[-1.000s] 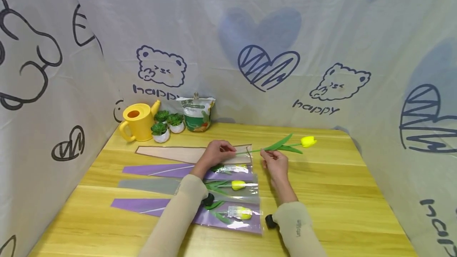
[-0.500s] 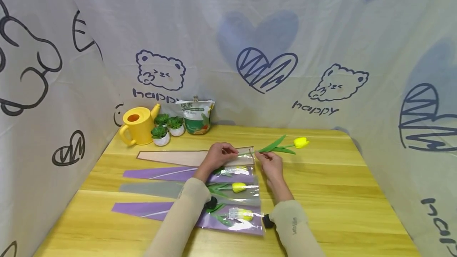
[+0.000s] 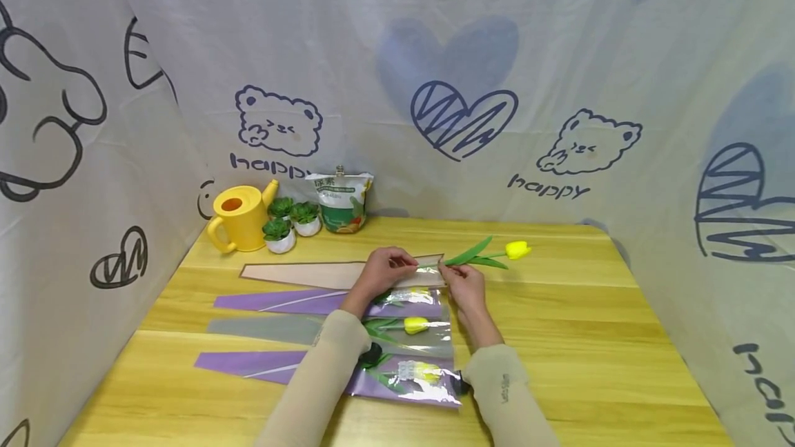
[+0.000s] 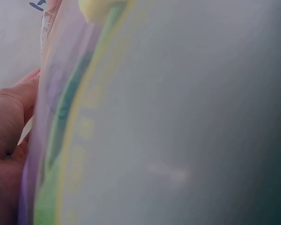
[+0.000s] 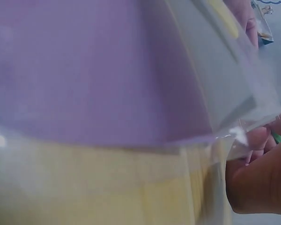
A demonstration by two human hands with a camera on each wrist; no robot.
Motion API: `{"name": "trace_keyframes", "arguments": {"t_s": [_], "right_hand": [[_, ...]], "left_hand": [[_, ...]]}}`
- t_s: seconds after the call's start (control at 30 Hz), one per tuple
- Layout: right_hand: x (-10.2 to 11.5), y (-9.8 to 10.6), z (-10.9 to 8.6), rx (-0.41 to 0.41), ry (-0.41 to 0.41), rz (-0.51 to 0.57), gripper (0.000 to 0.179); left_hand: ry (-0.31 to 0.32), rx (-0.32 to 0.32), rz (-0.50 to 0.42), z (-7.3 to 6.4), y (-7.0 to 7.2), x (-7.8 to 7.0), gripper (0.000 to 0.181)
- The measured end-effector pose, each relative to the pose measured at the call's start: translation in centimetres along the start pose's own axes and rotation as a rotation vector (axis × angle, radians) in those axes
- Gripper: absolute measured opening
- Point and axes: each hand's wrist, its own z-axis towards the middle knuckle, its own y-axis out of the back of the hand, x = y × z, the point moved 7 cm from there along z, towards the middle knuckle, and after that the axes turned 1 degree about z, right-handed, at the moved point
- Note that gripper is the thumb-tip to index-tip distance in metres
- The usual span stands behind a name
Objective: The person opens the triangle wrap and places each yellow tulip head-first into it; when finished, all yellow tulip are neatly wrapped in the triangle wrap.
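Observation:
A yellow artificial tulip [image 3: 517,250] with green leaves points right at the far side of the table. My right hand [image 3: 467,290] pinches its stem just below the leaves, at the mouth of a beige flower sleeve [image 3: 304,272] with a dark border. The stem runs left over or into the sleeve; which one I cannot tell. My left hand [image 3: 384,271] lies across the sleeve, thumb and index finger pinching its clear film near the stem. In the left wrist view a wrapped tulip blocks much of the left hand [image 4: 9,126]. Clear film partly covers the right hand [image 5: 260,173] in its wrist view.
Nearer me lie a purple sleeve [image 3: 273,301], a grey sleeve [image 3: 261,328] and another purple sleeve [image 3: 242,361], each with a yellow tulip inside. Behind are a yellow watering can [image 3: 245,223], small potted succulents [image 3: 279,234] and a clipped bag [image 3: 344,205]. Curtains surround the table.
My right hand has moved left with the tulip, bringing flower and leaves closer to the sleeve. Less stem shows between the hands. The left hand has barely shifted.

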Motion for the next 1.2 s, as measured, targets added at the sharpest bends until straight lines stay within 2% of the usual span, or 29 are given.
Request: {"name": "trace_keyframes", "arguments": {"t_s": [0.17, 0.3, 0.43, 1.03, 1.2], "right_hand": [[-0.3, -0.1, -0.1, 0.012, -0.042, -0.017, 0.024], [-0.6, 0.2, -0.1, -0.006, -0.065, -0.064, 0.030], [-0.6, 0.5, -0.3, -0.033, -0.078, -0.104, 0.029], [-0.7, 0.5, -0.3, -0.020, -0.071, -0.066, 0.027], [-0.3, 1.0, -0.3, -0.013, -0.054, -0.105, 0.026]], "left_hand": [[-0.004, -0.015, 0.002, 0.0, 0.0, -0.1, 0.007], [0.030, -0.016, 0.008, 0.0, -0.1, 0.3, 0.007], [0.054, -0.015, 0.010, 0.0, -0.1, 0.5, 0.007], [0.052, -0.009, 0.004, 0.1, -0.4, 0.8, 0.007], [0.050, -0.010, -0.003, 0.1, -0.4, 0.8, 0.007]]}}
